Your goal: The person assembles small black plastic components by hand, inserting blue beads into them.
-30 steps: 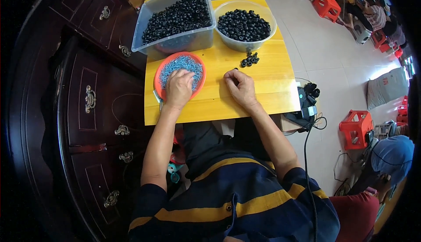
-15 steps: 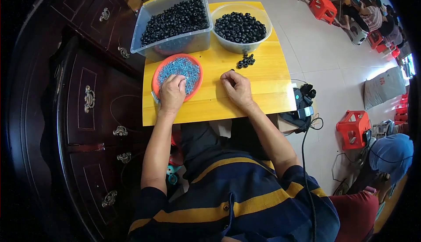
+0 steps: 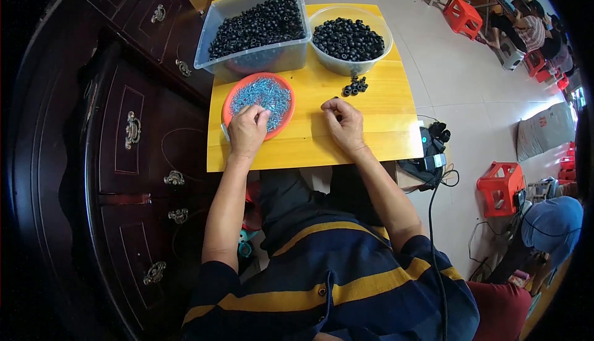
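My left hand (image 3: 247,132) is over the near side of a round orange bowl (image 3: 227,113), its fingers closed in a pinch. Whatever it holds, if anything, is hidden. Many small, thin, blue-silver metallic pieces (image 3: 270,90) fill the bowl; their exact kind is too small to tell. To the right, above the yellow tabletop (image 3: 303,140), my right hand (image 3: 348,129) is closed, thumb against curled fingers. A small black part (image 3: 336,98) shows at its fingertips, mostly covered. Just beyond this hand lies a little heap of black ring-like parts (image 3: 355,86).
At the table's far side stand a clear rectangular bin (image 3: 260,58) and a round clear tub (image 3: 351,67), both full of black parts. Dark wooden drawers (image 3: 130,149) flank the left. Right of the table are a black bag (image 3: 427,161), a cable and a red stool (image 3: 500,187). Other people sit farther off.
The view has shifted slightly, so the table and its containers appear a little farther right. Both hands stay closed in nearly the same places, with only small finger movement.
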Demonstrator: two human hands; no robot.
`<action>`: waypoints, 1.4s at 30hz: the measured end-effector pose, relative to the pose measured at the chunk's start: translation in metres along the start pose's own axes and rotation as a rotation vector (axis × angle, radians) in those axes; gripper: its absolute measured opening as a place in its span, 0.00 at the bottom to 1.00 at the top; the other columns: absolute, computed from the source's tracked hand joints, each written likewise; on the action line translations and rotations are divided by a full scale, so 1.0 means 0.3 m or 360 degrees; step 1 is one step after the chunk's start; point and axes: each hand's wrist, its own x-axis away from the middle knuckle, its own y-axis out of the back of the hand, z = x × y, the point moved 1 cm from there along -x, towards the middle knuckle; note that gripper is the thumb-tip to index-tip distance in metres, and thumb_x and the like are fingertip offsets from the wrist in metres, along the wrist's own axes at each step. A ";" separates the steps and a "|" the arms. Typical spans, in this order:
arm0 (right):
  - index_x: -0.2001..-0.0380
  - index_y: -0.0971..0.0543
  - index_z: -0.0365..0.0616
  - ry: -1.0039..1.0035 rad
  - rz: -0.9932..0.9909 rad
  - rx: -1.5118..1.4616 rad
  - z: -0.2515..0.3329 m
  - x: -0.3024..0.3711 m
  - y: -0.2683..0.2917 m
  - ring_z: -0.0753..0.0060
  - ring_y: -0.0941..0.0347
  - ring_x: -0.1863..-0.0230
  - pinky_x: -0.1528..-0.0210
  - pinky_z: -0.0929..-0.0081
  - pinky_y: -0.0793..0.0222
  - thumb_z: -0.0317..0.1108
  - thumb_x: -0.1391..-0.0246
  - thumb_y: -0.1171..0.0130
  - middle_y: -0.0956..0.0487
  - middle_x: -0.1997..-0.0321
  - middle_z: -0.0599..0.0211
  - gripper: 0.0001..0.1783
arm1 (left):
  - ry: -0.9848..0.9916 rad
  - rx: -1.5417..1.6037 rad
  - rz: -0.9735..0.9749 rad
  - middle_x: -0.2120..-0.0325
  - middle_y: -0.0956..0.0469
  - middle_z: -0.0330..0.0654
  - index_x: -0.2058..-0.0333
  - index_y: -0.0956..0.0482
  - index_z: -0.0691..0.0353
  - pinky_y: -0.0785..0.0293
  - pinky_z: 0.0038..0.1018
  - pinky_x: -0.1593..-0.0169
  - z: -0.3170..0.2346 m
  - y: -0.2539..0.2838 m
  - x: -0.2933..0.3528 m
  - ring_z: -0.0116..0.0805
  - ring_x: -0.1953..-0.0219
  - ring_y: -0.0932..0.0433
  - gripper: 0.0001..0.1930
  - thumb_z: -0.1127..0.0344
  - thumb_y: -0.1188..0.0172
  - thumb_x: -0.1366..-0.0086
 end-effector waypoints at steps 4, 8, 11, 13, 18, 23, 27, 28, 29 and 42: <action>0.67 0.20 0.42 -0.0018 0.0016 -0.0038 -0.002 0.002 -0.007 0.64 0.23 0.72 0.67 0.72 0.28 0.23 0.47 0.40 0.20 0.70 0.61 0.05 | -0.0166 0.0089 -0.0187 0.71 0.18 0.48 0.65 0.18 0.63 0.24 0.35 0.64 0.044 -0.014 0.007 0.45 0.70 0.19 0.06 0.70 0.36 0.40; 0.66 0.20 0.39 -0.0049 0.0059 -0.0029 -0.006 0.004 -0.003 0.72 0.22 0.69 0.64 0.77 0.27 0.22 0.45 0.40 0.18 0.69 0.64 0.04 | 0.0395 0.0838 0.0034 0.69 0.16 0.41 0.61 0.17 0.65 0.24 0.24 0.66 0.067 -0.041 0.026 0.27 0.73 0.21 0.06 0.72 0.40 0.35; 0.64 0.20 0.37 -0.0074 0.0034 -0.0090 -0.019 0.020 -0.001 0.79 0.21 0.66 0.60 0.81 0.26 0.22 0.42 0.41 0.17 0.66 0.67 0.04 | 0.0398 0.1298 0.0164 0.68 0.18 0.37 0.58 0.18 0.67 0.26 0.17 0.65 -0.008 -0.042 0.037 0.18 0.71 0.24 0.08 0.73 0.42 0.32; 0.64 0.20 0.36 -0.0120 0.0005 -0.0179 0.012 0.038 -0.004 0.79 0.21 0.65 0.58 0.81 0.26 0.22 0.42 0.41 0.17 0.66 0.67 0.03 | 0.0388 0.1325 0.0172 0.69 0.18 0.37 0.58 0.18 0.67 0.27 0.17 0.63 -0.069 -0.030 0.055 0.19 0.72 0.25 0.08 0.72 0.41 0.32; 0.66 0.19 0.39 0.0011 0.0028 -0.0286 0.173 0.048 -0.014 0.69 0.18 0.62 0.56 0.74 0.26 0.23 0.44 0.40 0.17 0.67 0.62 0.03 | 0.0350 0.1579 0.0265 0.69 0.18 0.37 0.58 0.18 0.67 0.26 0.18 0.64 -0.162 -0.031 0.099 0.20 0.71 0.24 0.08 0.69 0.41 0.32; 0.66 0.19 0.39 -0.0003 0.0000 -0.0151 0.176 0.042 0.005 0.66 0.17 0.62 0.56 0.73 0.25 0.23 0.44 0.39 0.16 0.66 0.61 0.03 | 0.0426 0.1726 0.0300 0.67 0.18 0.39 0.56 0.18 0.68 0.26 0.18 0.62 -0.195 -0.072 0.123 0.21 0.70 0.23 0.10 0.69 0.40 0.32; 0.65 0.20 0.37 -0.0088 -0.0014 -0.0332 0.166 0.074 0.007 0.71 0.19 0.62 0.57 0.74 0.26 0.24 0.43 0.40 0.16 0.67 0.63 0.03 | 0.0544 0.1893 0.0377 0.65 0.18 0.41 0.53 0.20 0.69 0.25 0.20 0.59 -0.199 -0.089 0.144 0.23 0.68 0.23 0.12 0.68 0.41 0.30; 0.64 0.20 0.37 -0.0185 0.0041 -0.0459 0.172 0.080 0.003 0.73 0.19 0.62 0.56 0.74 0.26 0.24 0.41 0.40 0.16 0.67 0.65 0.03 | 0.0526 0.1871 0.0363 0.65 0.18 0.40 0.53 0.19 0.68 0.25 0.20 0.59 -0.202 -0.088 0.148 0.23 0.68 0.23 0.11 0.68 0.41 0.30; 0.64 0.20 0.37 -0.0191 0.0043 -0.0461 0.171 0.088 -0.005 0.73 0.19 0.62 0.56 0.74 0.26 0.24 0.41 0.40 0.16 0.67 0.65 0.03 | 0.0507 0.1850 0.0348 0.65 0.18 0.40 0.53 0.19 0.68 0.25 0.20 0.59 -0.207 -0.085 0.151 0.22 0.68 0.24 0.11 0.69 0.41 0.31; 0.63 0.24 0.42 -0.0825 0.0597 -0.1380 0.180 0.108 0.002 0.82 0.31 0.69 0.62 0.82 0.34 0.39 0.32 0.45 0.23 0.70 0.73 0.11 | -0.0031 0.1348 0.0150 0.69 0.23 0.34 0.59 0.17 0.68 0.29 0.18 0.64 -0.254 -0.069 0.163 0.20 0.69 0.27 0.07 0.75 0.39 0.34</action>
